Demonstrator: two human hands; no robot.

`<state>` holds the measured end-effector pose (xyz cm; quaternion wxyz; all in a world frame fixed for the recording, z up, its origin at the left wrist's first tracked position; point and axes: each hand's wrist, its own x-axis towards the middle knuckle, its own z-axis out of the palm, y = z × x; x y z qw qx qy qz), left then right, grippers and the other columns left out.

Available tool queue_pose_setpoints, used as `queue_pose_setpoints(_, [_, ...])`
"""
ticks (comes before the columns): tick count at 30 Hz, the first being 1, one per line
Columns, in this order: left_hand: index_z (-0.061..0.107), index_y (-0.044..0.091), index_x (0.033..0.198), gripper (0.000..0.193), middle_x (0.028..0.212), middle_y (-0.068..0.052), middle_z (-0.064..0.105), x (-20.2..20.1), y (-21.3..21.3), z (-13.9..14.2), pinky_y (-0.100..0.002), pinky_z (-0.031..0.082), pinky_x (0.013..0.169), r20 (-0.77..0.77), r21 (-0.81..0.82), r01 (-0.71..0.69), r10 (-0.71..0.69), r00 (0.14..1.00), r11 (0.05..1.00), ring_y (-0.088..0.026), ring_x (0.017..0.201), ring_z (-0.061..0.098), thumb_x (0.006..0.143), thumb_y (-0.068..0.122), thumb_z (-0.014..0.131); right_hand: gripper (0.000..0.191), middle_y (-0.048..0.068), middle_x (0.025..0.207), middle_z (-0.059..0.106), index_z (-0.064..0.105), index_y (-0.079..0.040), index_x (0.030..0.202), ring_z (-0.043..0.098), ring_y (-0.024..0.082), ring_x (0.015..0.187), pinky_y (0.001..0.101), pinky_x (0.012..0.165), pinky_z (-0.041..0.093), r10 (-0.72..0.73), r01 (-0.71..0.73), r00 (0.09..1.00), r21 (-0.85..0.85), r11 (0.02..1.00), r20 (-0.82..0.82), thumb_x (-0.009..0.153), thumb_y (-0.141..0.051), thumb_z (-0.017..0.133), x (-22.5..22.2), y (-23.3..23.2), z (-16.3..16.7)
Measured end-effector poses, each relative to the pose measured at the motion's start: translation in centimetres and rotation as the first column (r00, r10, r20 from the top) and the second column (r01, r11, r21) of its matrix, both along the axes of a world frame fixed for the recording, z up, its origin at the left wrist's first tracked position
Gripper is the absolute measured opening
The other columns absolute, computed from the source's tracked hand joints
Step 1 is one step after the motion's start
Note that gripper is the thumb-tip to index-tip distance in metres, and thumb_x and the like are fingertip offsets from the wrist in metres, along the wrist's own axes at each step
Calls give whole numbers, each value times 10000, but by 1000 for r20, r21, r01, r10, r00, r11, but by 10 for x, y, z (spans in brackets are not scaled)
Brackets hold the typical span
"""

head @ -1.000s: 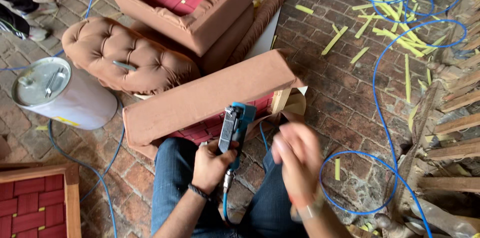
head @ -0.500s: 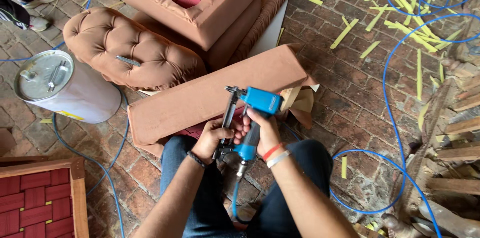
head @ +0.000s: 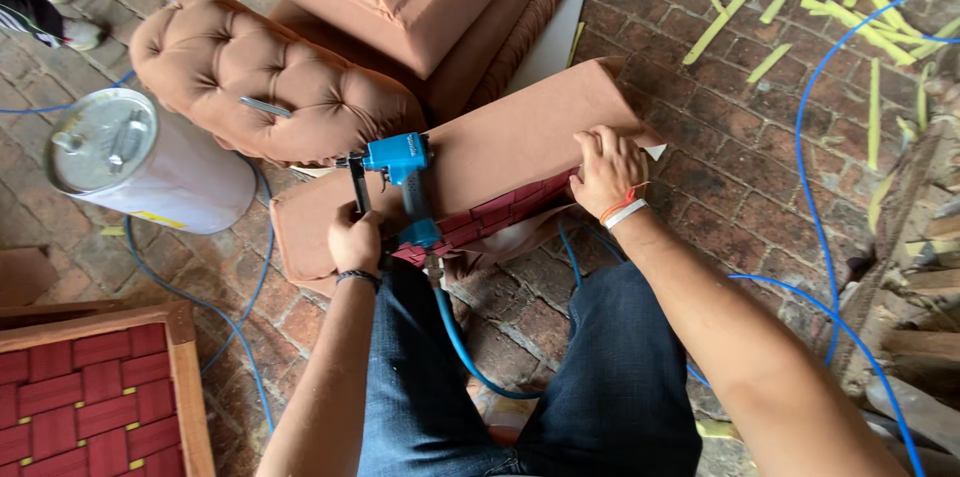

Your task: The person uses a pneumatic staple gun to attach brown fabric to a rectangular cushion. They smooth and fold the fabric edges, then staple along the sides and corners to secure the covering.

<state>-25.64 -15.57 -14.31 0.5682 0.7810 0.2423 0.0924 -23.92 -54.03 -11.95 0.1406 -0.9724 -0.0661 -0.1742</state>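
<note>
Head view: your left hand (head: pixel 356 240) wrapped tight round blue staple gun (head: pixel 403 180), nose on brown upholstered panel (head: pixel 480 152). Your right hand (head: pixel 606 170) presses fabric at panel's right edge, fingers curled on it. Panel rests across your knees, over brick floor (head: pixel 720 177).

Stapler (head: pixel 400 159): glossy blue plastic, dark metal nose. Panel (head: pixel 480 162): matt brown cloth (red woven webbing beneath). Tufted cushion (head: pixel 270 77): soft velvety cloth. Drum (head: pixel 140 162): dull metal lid. Floor (head: pixel 740 167): rough brick.
</note>
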Motion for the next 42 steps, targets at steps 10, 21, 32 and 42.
queue_pose_setpoints(10, [697,60,1206,419,1134,-192,585,-15,-52,44,-491,466,931,252,862,-71,-303,919,501,-371,1048,577,798,154,716,444,82,1191,551,601,-152,1202,546,303,1185,512,1019,422,194,-114,950,-310,944,243,789,-113,759,29,-1,-11])
queue_pose_setpoints(21, [555,190,1192,349,1125,-73,577,53,-209,-12,-481,468,852,-214,945,325,-657,723,50,-250,1027,554,866,293,626,229,31,1043,613,666,-161,1008,608,270,1011,445,929,501,343,-303,888,-172,937,305,811,-78,748,33,-21,-19])
queue_pose_setpoints(32, [632,237,1074,173,1020,6,612,59,-220,-20,-463,508,832,-92,939,305,-735,672,161,-216,990,624,903,261,621,62,10,947,720,704,-112,881,676,227,979,381,854,549,405,-383,863,-131,914,301,841,-78,738,31,-30,-10])
queue_pose_setpoints(42, [707,172,988,123,994,-27,710,67,-221,-36,-414,546,922,156,823,329,-740,654,463,-238,983,689,898,248,670,211,38,956,734,690,-102,955,699,244,938,376,808,577,387,-384,921,-71,921,49,811,50,717,48,-30,-7])
